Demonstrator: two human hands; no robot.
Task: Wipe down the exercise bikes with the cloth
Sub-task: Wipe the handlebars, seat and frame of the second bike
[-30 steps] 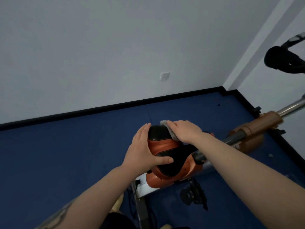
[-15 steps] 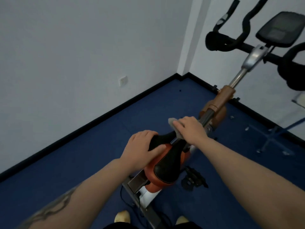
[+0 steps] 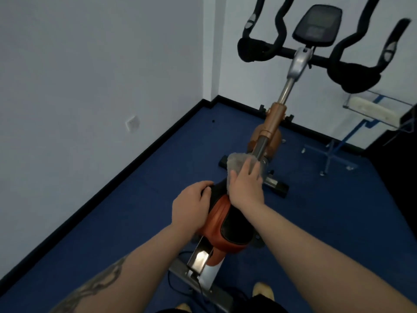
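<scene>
An orange and black exercise bike stands in a room corner on blue floor. Its saddle is just below me. My left hand grips the saddle's left side with curled fingers. My right hand presses a grey cloth flat onto the nose of the saddle, fingers straight and pointing toward the frame tube. The cloth sticks out ahead of the fingertips. The black handlebars and the dark console rise at the far end.
White walls with black skirting close in on the left and behind the bike; a wall socket sits low on the left wall. A clear and blue stand is at the right. The bike's foot bars and my shoes are on the floor.
The view has swung right, bringing the handlebars and console fully in. My right hand has slid the cloth forward along the saddle toward its nose. My left hand stays on the saddle.
</scene>
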